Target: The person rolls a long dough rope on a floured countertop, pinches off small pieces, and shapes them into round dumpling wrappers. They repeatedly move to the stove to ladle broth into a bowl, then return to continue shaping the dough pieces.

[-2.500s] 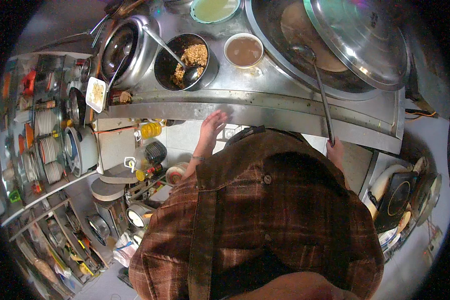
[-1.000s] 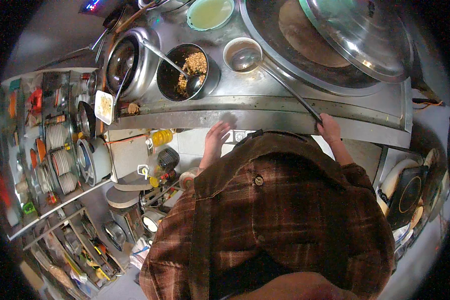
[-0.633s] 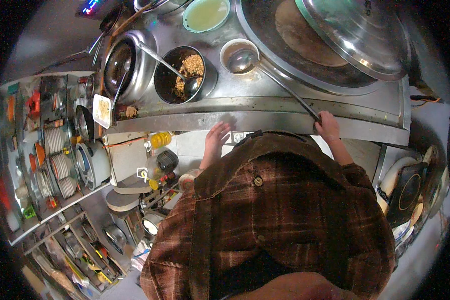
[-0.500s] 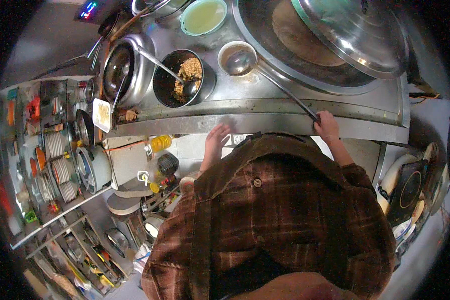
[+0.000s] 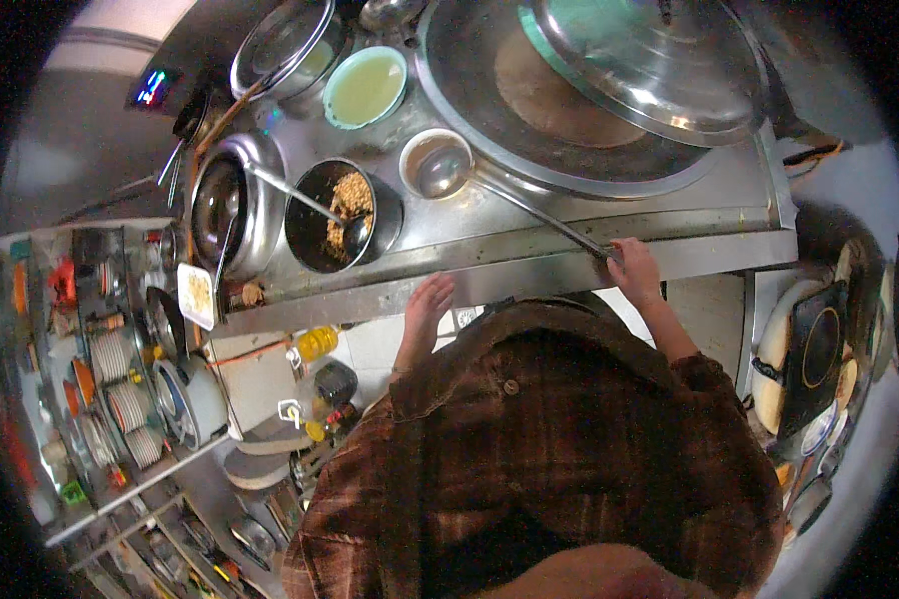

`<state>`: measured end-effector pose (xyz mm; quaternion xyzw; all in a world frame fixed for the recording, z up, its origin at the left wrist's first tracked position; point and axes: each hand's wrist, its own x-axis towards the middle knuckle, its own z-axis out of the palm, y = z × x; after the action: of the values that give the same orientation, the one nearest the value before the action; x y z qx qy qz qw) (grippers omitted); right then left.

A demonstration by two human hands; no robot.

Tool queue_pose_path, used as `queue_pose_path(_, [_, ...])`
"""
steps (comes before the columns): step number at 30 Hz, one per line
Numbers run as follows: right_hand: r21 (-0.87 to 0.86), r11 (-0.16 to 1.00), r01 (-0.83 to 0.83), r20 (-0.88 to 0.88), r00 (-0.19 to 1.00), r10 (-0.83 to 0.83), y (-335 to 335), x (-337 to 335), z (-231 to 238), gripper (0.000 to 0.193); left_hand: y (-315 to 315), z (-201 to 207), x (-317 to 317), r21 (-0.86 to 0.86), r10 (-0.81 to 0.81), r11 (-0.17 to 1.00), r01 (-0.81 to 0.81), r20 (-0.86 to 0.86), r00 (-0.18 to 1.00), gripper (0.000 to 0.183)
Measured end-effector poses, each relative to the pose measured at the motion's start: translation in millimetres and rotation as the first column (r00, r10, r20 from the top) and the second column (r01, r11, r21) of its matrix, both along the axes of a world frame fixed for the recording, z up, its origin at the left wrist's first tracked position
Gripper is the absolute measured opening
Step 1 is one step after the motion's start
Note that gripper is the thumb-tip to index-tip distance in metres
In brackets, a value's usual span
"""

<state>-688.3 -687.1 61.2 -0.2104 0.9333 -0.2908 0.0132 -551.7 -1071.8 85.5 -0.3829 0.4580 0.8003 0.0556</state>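
Note:
My right hand [image 5: 633, 274] is closed around the end of a long-handled metal ladle [image 5: 544, 218], in front of the counter's edge. The ladle's bowl rests in a small white bowl [image 5: 404, 165] that holds some liquid. With fingers stretched out, my left hand [image 5: 430, 299] is at the front edge of the metal counter [image 5: 529, 272] and holds nothing. Beyond it stands a dark pot [image 5: 388, 222] with pale, nut-like bits [image 5: 351, 196] and another ladle inside. Behind the white bowl is a pale green bowl [image 5: 367, 88] of yellowish-green liquid.
A large wok [image 5: 459, 120] with brownish contents fills the back right, partly under a shiny domed lid [image 5: 659, 70]. At the counter's left are a steel basin [image 5: 270, 215] and a white tray [image 5: 197, 296]. Shelves of stacked plates [image 5: 128, 404] stand at left; bottles [image 5: 318, 343] stand below.
The view has turned and shifted, so the counter sits lower and tilts. My right hand still grips the ladle, whose bowl stays in the white bowl. My left hand remains by the counter's edge.

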Motion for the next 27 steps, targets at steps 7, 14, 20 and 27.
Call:
queue_pose_path(7, [-0.081, 0.946, 0.314, -0.033, 0.948, -0.317, 20, 80, 8, 0.027, 19, -3, -36, 0.014, -0.364, 0.931, 0.365, -0.041, 0.930, 0.038])
queue_pose_path(14, [0.035, 0.772, 0.635, 0.205, 0.751, -0.627, 23, 247, 16, 0.018, 48, -6, -59, 0.083, -0.671, 0.737, 0.670, -0.021, 0.741, 0.039])
queue_pose_path(20, [0.115, 0.503, 0.857, 0.291, 0.455, -0.842, 29, 366, 27, 0.018, 130, 2, -63, 0.054, -0.878, 0.470, 0.881, -0.071, 0.473, 0.033])
queue_pose_path(27, [0.095, 0.305, 0.948, 0.108, 0.294, -0.950, 54, 483, 32, 0.020, 271, 24, -19, -0.093, -0.985, 0.144, 0.985, -0.104, 0.135, 0.035])
